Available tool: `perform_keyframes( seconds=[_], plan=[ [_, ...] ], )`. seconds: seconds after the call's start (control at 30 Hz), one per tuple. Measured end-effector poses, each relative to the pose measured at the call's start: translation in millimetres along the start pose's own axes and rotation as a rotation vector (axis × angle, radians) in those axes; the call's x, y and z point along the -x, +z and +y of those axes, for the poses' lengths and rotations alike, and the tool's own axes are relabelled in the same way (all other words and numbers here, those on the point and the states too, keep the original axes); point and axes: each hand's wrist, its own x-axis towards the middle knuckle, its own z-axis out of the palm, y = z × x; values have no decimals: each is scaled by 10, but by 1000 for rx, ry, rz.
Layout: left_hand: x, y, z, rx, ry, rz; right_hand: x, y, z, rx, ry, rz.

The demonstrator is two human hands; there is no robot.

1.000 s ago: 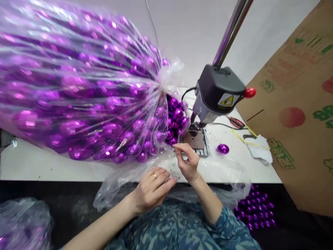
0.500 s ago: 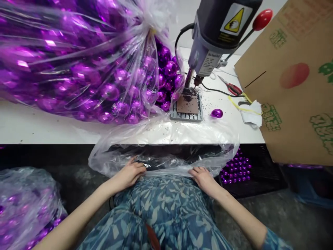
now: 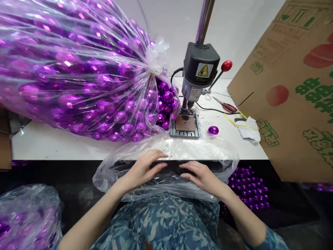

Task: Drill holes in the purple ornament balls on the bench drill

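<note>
My left hand (image 3: 147, 167) hovers over the mouth of a clear plastic bag (image 3: 105, 175), its fingers apart and holding nothing. To its right, my right hand (image 3: 199, 175) is over the same opening, fingers spread and pointing inward, also without anything in them. The bag hangs between the table edge and my lap, its far side lying on the white tabletop. Just beyond, a small drill press (image 3: 201, 66) stands with dark shavings around its base plate (image 3: 185, 133). One shiny purple ball (image 3: 213, 130) lies right of that plate.
A large tied bag of purple balls (image 3: 85, 86) fills the table's left. At right stand red-handled scissors (image 3: 228, 108), a white cloth (image 3: 249, 130) and a cardboard box (image 3: 293, 104). Below are more purple balls (image 3: 249, 187) and another filled bag (image 3: 31, 215).
Both hands have left the bag's near rim and moved forward over its opening, closer together. My view has tilted up, showing more of the drill press.
</note>
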Motion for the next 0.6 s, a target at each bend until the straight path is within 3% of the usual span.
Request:
perform_keyframes(
  seconds=[0.07,0.13,0.23,0.37,0.5,0.6],
  plan=[
    [-547,9,-14,-71,64,179,-266,-124,-31,-24,-74,110],
    [-1060,23,-88,-216,-1,280,-457,-243,-51,-35,-127,228],
    [-1587,24,-188,-586,-219,239,-548,-436,-28,-52,-179,390],
    [-1756,37,-235,-921,-326,28,-344,-732,173,-87,-136,614],
    [-1688,66,-259,-1057,-318,-4,2,-995,495,-112,80,869],
    [-1670,77,-268,-1094,-317,-31,183,-1060,728,-112,233,959]
  ],
)
